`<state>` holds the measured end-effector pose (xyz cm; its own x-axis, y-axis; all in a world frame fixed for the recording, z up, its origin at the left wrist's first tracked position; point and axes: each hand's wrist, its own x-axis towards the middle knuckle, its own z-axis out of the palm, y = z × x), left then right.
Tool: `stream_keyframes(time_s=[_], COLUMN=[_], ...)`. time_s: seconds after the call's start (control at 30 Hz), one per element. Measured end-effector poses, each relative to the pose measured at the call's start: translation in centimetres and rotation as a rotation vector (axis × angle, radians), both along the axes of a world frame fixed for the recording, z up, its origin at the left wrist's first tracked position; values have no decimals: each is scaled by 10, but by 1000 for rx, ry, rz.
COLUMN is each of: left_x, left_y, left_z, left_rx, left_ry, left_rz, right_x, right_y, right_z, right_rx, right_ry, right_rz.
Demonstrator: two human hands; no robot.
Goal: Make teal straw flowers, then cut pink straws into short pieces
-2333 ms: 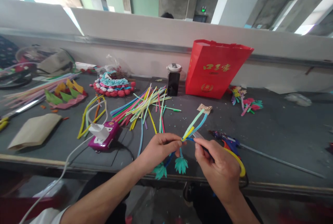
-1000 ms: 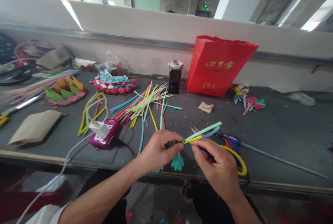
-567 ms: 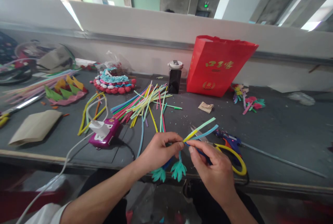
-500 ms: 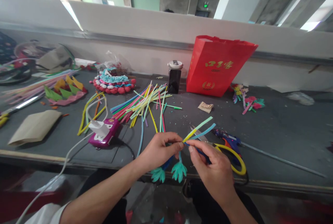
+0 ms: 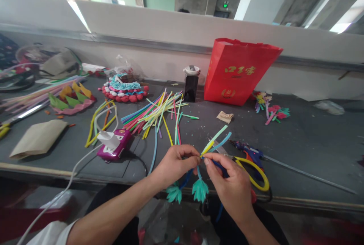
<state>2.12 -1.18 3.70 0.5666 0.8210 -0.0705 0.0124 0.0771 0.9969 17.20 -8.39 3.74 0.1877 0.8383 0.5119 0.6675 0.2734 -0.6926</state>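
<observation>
My left hand (image 5: 180,163) is closed in a pinch on a small bundle of pipe cleaners. From the grip, pale green and yellow pipe cleaners (image 5: 214,139) and a light blue pipe cleaner (image 5: 223,142) stick up to the right. Right against it, my right hand (image 5: 229,175) pinches a dark blue pipe cleaner (image 5: 220,167) where it meets the bundle. Two teal fluffy flowers (image 5: 200,190) hang below the hands, past the table's front edge. Scissors with yellow handles (image 5: 265,178) lie beside my right hand, partly covered by it.
A blue glue gun (image 5: 254,156) with a long clear stick lies on the right. Many loose pipe cleaners (image 5: 159,112) are heaped mid-table. A purple power adapter (image 5: 115,148) with a white cable sits on the left. Behind stand a tumbler (image 5: 191,85) and a red bag (image 5: 240,72).
The upright pipe cleaner ends have swung slightly left. The hanging teal flowers have shifted a little right and down. Both hands keep their pinch at nearly the same spot.
</observation>
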Motion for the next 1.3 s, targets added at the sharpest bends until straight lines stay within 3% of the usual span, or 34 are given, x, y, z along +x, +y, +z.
stream_keyframes(time_s=[0.3,0.47,0.57,0.7,0.87,1.3], left_x=[5,7,5,0,-5,-3], left_y=[-2,-3,0,5,9,4], left_z=[-8,-6,-2,1,-1,0], left_rx=[-10,-158,-238,-197,-159,-418], left_ry=[-48,-173,-240,-229,-203,-289], left_rz=[74,91,44,-51,-66,-114], right_x=[-12,-14,-11,-4,5,16], right_y=[-2,-4,-4,-2,2,2], right_z=[-11,-11,-7,0,2,3], right_rx=[38,54,39,-65,-158,-190], right_ry=[-8,18,73,156,193,234], right_rz=[45,31,33,31,80,154])
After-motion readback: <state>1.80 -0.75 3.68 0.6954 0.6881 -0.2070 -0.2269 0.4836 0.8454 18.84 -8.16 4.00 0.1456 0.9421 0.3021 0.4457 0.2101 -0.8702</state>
